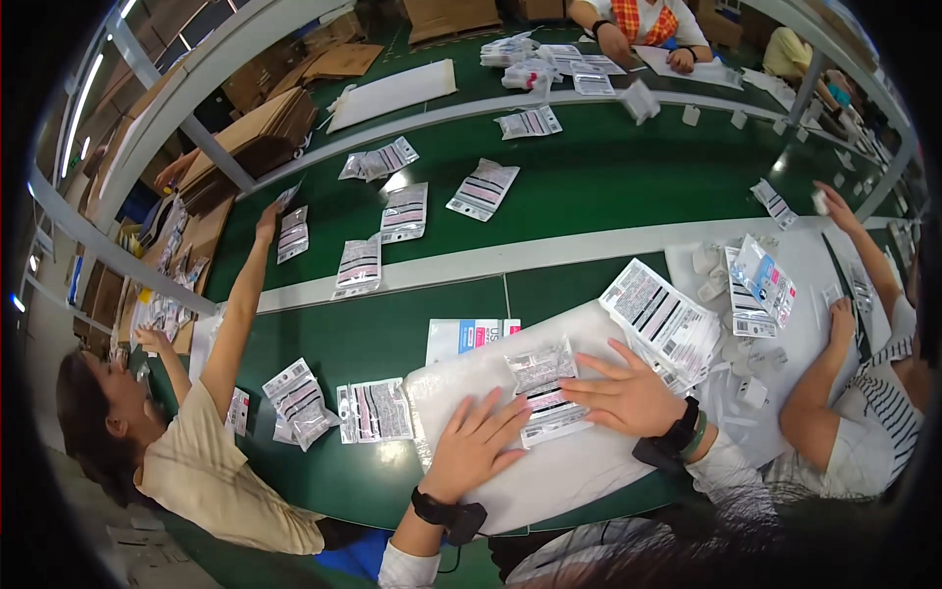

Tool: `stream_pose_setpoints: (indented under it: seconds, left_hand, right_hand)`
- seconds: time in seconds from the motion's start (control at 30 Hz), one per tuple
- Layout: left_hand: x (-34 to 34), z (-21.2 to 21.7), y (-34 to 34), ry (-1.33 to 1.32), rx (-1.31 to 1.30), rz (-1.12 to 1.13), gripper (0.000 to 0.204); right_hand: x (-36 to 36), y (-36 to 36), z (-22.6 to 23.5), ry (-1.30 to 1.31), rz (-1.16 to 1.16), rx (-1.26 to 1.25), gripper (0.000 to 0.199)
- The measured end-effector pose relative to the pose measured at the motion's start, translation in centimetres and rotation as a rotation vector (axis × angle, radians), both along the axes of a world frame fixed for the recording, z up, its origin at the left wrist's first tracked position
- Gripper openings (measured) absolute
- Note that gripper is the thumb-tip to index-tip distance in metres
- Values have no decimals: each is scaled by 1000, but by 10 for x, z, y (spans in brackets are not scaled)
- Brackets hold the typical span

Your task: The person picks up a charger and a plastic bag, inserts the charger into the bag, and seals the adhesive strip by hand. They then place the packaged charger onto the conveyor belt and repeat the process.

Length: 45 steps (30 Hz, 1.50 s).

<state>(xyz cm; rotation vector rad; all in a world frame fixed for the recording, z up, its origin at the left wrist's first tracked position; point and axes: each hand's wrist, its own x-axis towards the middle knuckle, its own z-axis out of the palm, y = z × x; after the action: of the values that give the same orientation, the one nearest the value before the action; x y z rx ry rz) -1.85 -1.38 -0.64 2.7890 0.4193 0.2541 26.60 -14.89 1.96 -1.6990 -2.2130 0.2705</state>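
Note:
A flat printed plastic pouch [543, 371] lies on a white padded sheet [549, 491] in front of me. My left hand [476, 447] rests with fingers spread at the pouch's left edge. From the other side my right hand [625, 393] reaches over it, fingers stretched out across its right edge. Neither hand is gripping anything. Right of my right hand is a fanned stack of printed pouches [662, 319]. Another pouch [376, 410] touches the left end of the padded sheet, and a blue-and-white pouch [471, 337] lies just beyond it.
Several pouches [404, 213] lie on the green conveyor belt [589, 187] past a pale rail [432, 263]. A co-worker's arm [245, 285] extends over the belt at left. At right, another co-worker's hand [841, 319] is near small white plugs [754, 391] and pouches.

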Motion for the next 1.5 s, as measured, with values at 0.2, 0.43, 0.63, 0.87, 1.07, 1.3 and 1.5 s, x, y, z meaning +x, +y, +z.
stream_pose_setpoints:
  seconds: [0.2, 0.43, 0.63, 0.87, 1.07, 1.3, 1.5]
  left_hand:
    - [-3, 6, 5, 47, 76, -9, 63]
    - [-5, 6, 5, 45, 64, -16, 66]
    - [-6, 2, 7, 63, 72, -14, 71]
    - [-9, 3, 9, 45, 74, -32, 67]
    - [-9, 5, 10, 43, 56, -36, 59]
    - [-8, -2, 13, -10, 112, -56, 50]
    - [-15, 4, 11, 47, 143, -23, 52]
  right_hand:
    - [11, -4, -4, 42, -53, 13, 36]
    - [7, -2, 4, -36, -74, 54, 32]
    - [-11, 3, 10, -18, 48, 86, 28]
    - [-5, 3, -7, 66, -185, 109, 22]
    - [-79, 18, -1, -37, -132, 218, 19]
    - [-112, 14, -26, -93, -177, 133, 22]
    - [-109, 11, -21, -41, -154, 260, 15]
